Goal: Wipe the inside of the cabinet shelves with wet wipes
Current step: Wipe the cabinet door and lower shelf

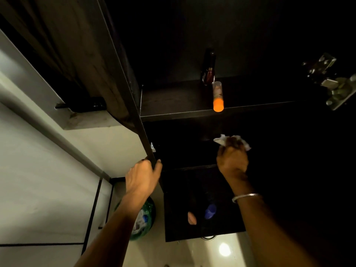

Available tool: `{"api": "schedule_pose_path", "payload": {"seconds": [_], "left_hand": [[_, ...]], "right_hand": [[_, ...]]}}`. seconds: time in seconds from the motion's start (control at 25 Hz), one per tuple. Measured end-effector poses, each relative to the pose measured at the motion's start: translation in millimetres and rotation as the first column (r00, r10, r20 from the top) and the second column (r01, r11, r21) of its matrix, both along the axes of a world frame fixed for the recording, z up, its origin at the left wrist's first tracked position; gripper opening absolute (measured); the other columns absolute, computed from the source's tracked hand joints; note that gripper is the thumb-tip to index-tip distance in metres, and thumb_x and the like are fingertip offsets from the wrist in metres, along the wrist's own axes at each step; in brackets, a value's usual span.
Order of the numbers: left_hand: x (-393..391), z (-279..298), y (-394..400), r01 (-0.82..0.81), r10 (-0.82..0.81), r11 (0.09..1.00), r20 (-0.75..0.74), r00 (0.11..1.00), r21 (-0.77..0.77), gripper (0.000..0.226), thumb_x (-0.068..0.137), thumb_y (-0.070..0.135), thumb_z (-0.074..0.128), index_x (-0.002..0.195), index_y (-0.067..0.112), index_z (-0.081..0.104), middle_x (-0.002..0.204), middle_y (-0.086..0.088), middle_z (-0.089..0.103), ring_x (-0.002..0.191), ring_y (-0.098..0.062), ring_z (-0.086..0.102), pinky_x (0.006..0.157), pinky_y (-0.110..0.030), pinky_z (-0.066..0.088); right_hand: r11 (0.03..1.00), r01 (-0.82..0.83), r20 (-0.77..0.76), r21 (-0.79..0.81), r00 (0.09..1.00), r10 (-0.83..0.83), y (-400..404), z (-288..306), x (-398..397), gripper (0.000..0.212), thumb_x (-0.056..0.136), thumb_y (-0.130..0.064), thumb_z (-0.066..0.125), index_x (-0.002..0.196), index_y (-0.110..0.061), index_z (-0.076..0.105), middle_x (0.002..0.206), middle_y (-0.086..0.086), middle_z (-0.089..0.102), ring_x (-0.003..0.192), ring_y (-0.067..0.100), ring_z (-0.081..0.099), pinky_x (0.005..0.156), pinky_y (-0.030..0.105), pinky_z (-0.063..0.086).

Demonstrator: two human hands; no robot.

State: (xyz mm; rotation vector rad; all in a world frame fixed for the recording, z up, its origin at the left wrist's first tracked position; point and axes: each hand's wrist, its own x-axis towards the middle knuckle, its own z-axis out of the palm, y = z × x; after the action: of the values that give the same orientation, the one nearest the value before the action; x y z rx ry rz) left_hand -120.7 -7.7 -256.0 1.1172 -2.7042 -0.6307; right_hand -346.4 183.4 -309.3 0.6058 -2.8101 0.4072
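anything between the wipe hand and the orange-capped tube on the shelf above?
Nothing visible. In the head view, only the shelf's front edge and dark cabinet space separate the right hand from the tube.

Upper shelf point(173, 101) bare at left — orange-capped tube point(218, 97) and dark bottle point(209, 68) block its middle.

Crumpled white wet wipe point(231, 140) seemingly pressed inside dark cabinet point(192, 97).

A single head-worn wide-angle camera looks forward and steeply down, close into the dark cabinet point(192, 35), so its shelf point(173, 105) edges, both forearms and the pale floor point(192, 253) below fall in one view.
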Motion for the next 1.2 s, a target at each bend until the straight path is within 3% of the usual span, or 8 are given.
{"api": "schedule_pose_path", "payload": {"seconds": [0.28, 0.4, 0.52, 0.68, 0.8, 0.92, 1.08, 1.2], "left_hand": [[-2.1, -6.1, 5.3, -0.055, 0.056, 0.998, 0.015, 0.998, -0.041, 0.052, 0.098, 0.055, 0.044, 0.068, 0.014, 0.054, 0.065, -0.002, 0.057, 0.067, -0.031, 0.061, 0.060, -0.037, 0.046], [0.7, -7.1, 2.6, -0.048, 0.049, 0.998, 0.010, 0.999, -0.028, 0.052, 0.098, 0.055, 0.043, 0.066, 0.015, 0.052, 0.062, 0.002, 0.053, 0.064, -0.029, 0.058, 0.058, -0.034, 0.038], [-0.1, -5.1, 6.8, -0.050, 0.050, 0.998, -0.005, 0.999, -0.025, 0.051, 0.099, 0.052, 0.044, 0.066, 0.014, 0.051, 0.062, 0.002, 0.050, 0.069, -0.032, 0.060, 0.060, -0.034, 0.036], [0.8, -5.3, 6.2, -0.042, 0.043, 0.999, -0.041, 0.998, 0.014, 0.050, 0.099, 0.053, 0.044, 0.065, 0.017, 0.047, 0.066, 0.000, 0.053, 0.070, -0.032, 0.061, 0.059, -0.034, 0.037], [8.1, -8.1, 1.8, 0.010, -0.007, 0.999, -0.048, 0.999, 0.048, 0.042, 0.100, 0.050, 0.045, 0.070, 0.020, 0.045, 0.072, 0.001, 0.054, 0.074, -0.032, 0.062, 0.060, -0.036, 0.041], [12.8, -9.8, 1.9, 0.013, -0.013, 1.000, -0.054, 0.998, -0.001, 0.034, 0.097, 0.042, 0.045, 0.072, 0.019, 0.043, 0.077, -0.002, 0.055, 0.079, -0.035, 0.060, 0.061, -0.038, 0.041], [13.3, -6.7, 6.1, 0.017, -0.018, 1.000, -0.075, 0.997, -0.006, 0.048, 0.100, 0.055, 0.039, 0.069, 0.019, 0.044, 0.067, 0.002, 0.053, 0.072, -0.033, 0.060, 0.059, -0.039, 0.044], [11.8, -7.3, 12.3, 0.010, -0.014, 0.999, -0.082, 0.996, -0.048, 0.051, 0.100, 0.057, 0.033, 0.066, 0.019, 0.041, 0.063, 0.004, 0.047, 0.066, -0.031, 0.058, 0.055, -0.037, 0.040]], "right_hand": [[0.849, -0.527, 0.072, -0.044, 0.846, 0.529, -91.2, 15.3, 62.1, 0.038, 0.076, -0.005, 0.062, 0.110, -0.020, 0.070, 0.106, 0.004, 0.067, 0.096, 0.028, 0.062, 0.079, 0.036, 0.051], [0.897, -0.442, 0.037, -0.011, 0.896, 0.442, -47.2, 9.9, 22.1, 0.038, 0.073, -0.005, 0.061, 0.105, -0.023, 0.071, 0.099, 0.003, 0.067, 0.088, 0.028, 0.064, 0.072, 0.035, 0.053], [0.990, -0.120, 0.019, -0.078, 0.992, 0.122, 3.9, 7.2, -17.2, 0.024, 0.074, -0.002, 0.061, 0.093, -0.012, 0.072, 0.090, 0.013, 0.069, 0.081, 0.035, 0.067, 0.073, 0.039, 0.055], [0.991, 0.064, -0.023, -0.116, 0.997, -0.067, 1.8, -12.6, 4.2, 0.045, 0.088, -0.027, 0.047, 0.123, -0.003, 0.061, 0.124, 0.022, 0.061, 0.113, 0.039, 0.056, 0.105, 0.046, 0.038], [0.971, -0.203, 0.026, -0.128, 0.978, 0.208, -53.5, -18.1, 95.6, 0.062, 0.089, -0.033, 0.045, 0.143, -0.002, 0.044, 0.145, 0.020, 0.046, 0.134, 0.034, 0.043, 0.113, 0.045, 0.033], [0.837, -0.521, 0.169, -0.164, 0.821, 0.545, -107.8, -5.2, 134.3, 0.061, 0.087, -0.027, 0.050, 0.143, -0.004, 0.044, 0.149, 0.016, 0.042, 0.140, 0.029, 0.037, 0.115, 0.043, 0.031], [0.732, -0.628, 0.222, -0.265, 0.699, 0.680, -111.4, 10.0, 103.8, 0.038, 0.085, -0.009, 0.057, 0.122, -0.006, 0.062, 0.136, 0.015, 0.056, 0.131, 0.032, 0.046, 0.113, 0.042, 0.034], [0.768, -0.626, 0.255, -0.136, 0.727, 0.638, -112.6, 20.8, 97.9, 0.033, 0.084, -0.014, 0.060, 0.116, -0.021, 0.065, 0.133, 0.009, 0.054, 0.126, 0.034, 0.044, 0.104, 0.046, 0.037]]}}
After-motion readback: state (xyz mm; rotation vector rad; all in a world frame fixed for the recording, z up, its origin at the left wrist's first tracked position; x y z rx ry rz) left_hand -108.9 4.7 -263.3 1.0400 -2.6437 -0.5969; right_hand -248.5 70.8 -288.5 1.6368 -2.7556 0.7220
